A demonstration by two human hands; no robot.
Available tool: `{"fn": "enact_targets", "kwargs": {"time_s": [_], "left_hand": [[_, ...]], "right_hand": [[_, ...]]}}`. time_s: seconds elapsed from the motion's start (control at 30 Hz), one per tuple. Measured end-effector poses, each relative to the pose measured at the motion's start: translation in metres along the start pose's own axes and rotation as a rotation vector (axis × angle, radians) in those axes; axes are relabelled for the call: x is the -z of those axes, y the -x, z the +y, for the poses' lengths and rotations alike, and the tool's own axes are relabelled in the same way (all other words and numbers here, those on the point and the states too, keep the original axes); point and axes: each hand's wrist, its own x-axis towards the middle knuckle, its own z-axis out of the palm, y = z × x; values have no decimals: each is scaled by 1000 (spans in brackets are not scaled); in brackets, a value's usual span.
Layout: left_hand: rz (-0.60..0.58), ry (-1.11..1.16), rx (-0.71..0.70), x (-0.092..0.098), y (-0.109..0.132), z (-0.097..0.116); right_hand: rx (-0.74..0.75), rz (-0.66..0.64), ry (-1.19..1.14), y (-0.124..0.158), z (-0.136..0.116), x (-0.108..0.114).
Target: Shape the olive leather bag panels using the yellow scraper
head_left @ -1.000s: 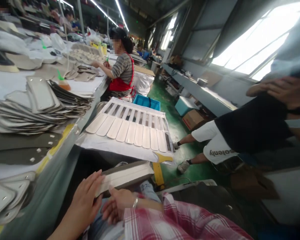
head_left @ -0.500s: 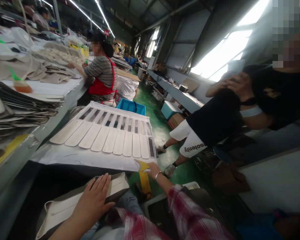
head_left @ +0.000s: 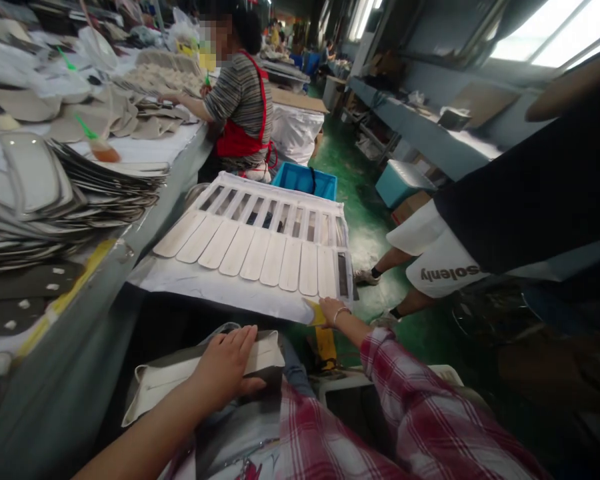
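Note:
My left hand [head_left: 230,360] lies flat, thumb apart, on a long cream-and-grey piece [head_left: 173,380] across my lap. It looks like a folded fabric panel with a seam or slit along it and a small loop at its left end. My right hand [head_left: 333,311] is at the near right corner of a white-covered board [head_left: 225,293]. Its fingers are bent beside a yellow patch [head_left: 316,312], close to the lower end of the last strip [head_left: 326,273]; what they pinch is hidden. Several cream strips [head_left: 253,253] with rounded ends lie side by side on the board.
Left stands a long table [head_left: 145,213] with stacked dark-edged panels [head_left: 75,200] and a glue bottle [head_left: 103,148]. A co-worker in a red apron [head_left: 245,133] sits beyond. Another person in white shorts [head_left: 430,260] stands right. A blue crate [head_left: 305,181] sits behind the board.
The view has turned down and left, so the board appears further right. My right hand has moved slightly past the yellow patch toward the strips' ends. My left hand stays on the cream-and-grey piece.

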Motion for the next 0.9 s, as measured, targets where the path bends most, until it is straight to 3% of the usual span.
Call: {"fn": "enact_targets", "kwargs": {"time_s": [0.37, 0.5, 0.6, 0.73, 0.83, 0.9], "left_hand": [[2, 16, -15, -6, -5, 0], [-51, 48, 5, 4, -5, 3], [-171, 171, -52, 21, -13, -6], [-480, 482, -184, 42, -36, -34], [-637, 732, -235, 43, -57, -48], [-697, 904, -168, 37, -68, -52]], "right_hand": [[18, -2, -8, 5, 1, 4], [46, 13, -94, 15, -8, 7], [49, 9, -195, 27, -8, 15], [123, -91, -432, 56, -7, 39], [268, -302, -651, 75, -24, 62], [379, -320, -615, 78, -44, 76]]}}
